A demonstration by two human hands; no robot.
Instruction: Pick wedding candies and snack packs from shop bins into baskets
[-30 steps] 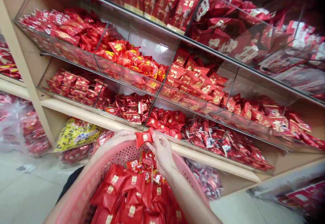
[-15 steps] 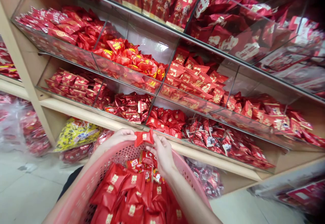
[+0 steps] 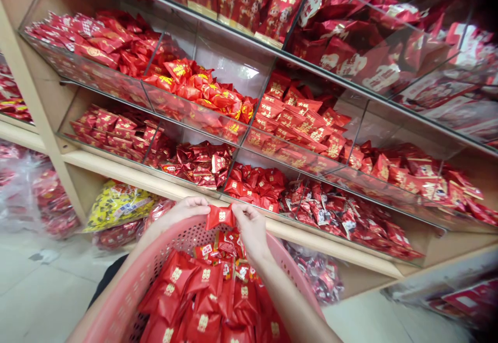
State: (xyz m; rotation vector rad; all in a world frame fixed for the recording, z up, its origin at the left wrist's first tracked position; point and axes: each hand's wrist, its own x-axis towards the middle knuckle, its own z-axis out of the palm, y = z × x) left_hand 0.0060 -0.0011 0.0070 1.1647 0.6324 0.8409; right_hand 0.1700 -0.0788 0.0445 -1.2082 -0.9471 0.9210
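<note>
Between my two hands is a small red candy packet (image 3: 220, 217) with a gold double-happiness mark, held over the far rim of a pink plastic basket (image 3: 128, 286). My left hand (image 3: 190, 209) pinches its left end, the forearm lying along the basket's side. At the packet's right end, my right hand (image 3: 249, 226) grips the corner between thumb and fingers. Below, the basket holds many larger red packets (image 3: 206, 280) with gold marks. Smaller printed red packets (image 3: 218, 247) lie toward its far end, partly under my right hand.
Wooden shelves with clear-fronted bins of red-wrapped sweets (image 3: 257, 182) stand just beyond the basket. A wooden ledge (image 3: 128, 176) runs below the bins. On the floor beneath sit a yellow bag (image 3: 120, 204) and clear bags of sweets (image 3: 315, 273).
The fingers of my right hand have drawn in closer at the packet's right end, and the packet has tilted slightly. My left hand stays nearly in place.
</note>
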